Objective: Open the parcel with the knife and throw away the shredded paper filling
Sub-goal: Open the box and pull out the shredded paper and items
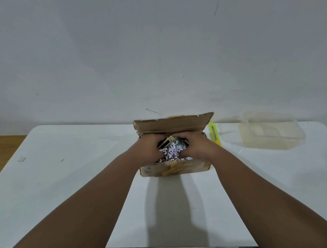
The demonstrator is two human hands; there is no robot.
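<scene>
A brown cardboard parcel [172, 126] stands open on the white table [65, 169], its far flap raised. Inside lies white and purple shredded paper [172, 150] with a small boxed item partly buried behind it. My left hand [150, 147] and my right hand [196, 144] are both down in the box, fingers curled around the shredded paper from either side. A yellow utility knife [215, 133] lies on the table just right of the parcel, apart from both hands.
A clear plastic container [271, 130] sits at the back right of the table, against the pale wall. A wooden surface shows past the table's left edge. The table's near edge runs close below my forearms.
</scene>
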